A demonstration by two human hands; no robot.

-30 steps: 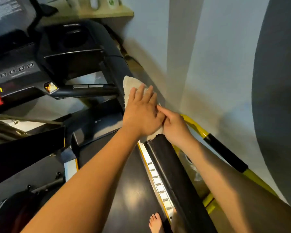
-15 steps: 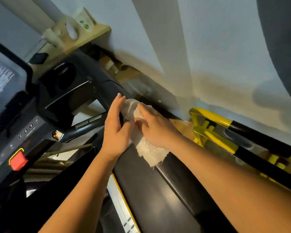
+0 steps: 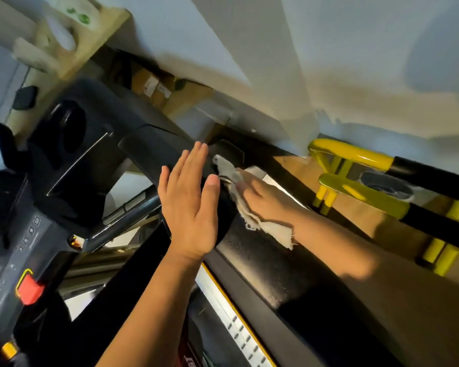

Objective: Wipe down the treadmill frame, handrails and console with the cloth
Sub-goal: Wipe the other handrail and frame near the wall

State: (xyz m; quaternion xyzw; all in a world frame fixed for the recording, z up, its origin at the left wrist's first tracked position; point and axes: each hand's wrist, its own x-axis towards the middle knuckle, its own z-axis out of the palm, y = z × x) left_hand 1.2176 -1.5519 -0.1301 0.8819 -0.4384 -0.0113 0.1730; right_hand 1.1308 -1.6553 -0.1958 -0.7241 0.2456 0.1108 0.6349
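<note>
1. Cloth, frayed off-white fabric [image 3: 252, 207], lies draped on the black padded treadmill handrail [image 3: 289, 266].
2. Right hand [image 3: 268, 200] grips it.
3. Left hand [image 3: 191, 207], at nine o'clock of the cloth, is flat with straight fingers, holding nothing.

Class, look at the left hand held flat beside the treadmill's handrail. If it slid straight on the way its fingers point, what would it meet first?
Probably the black console housing just beyond the left hand; depth is unclear, so it might pass alongside.

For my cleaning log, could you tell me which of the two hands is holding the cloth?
The right hand holds the cloth against the black handrail; the left hand is flat, fingers straight, holding nothing.
</note>
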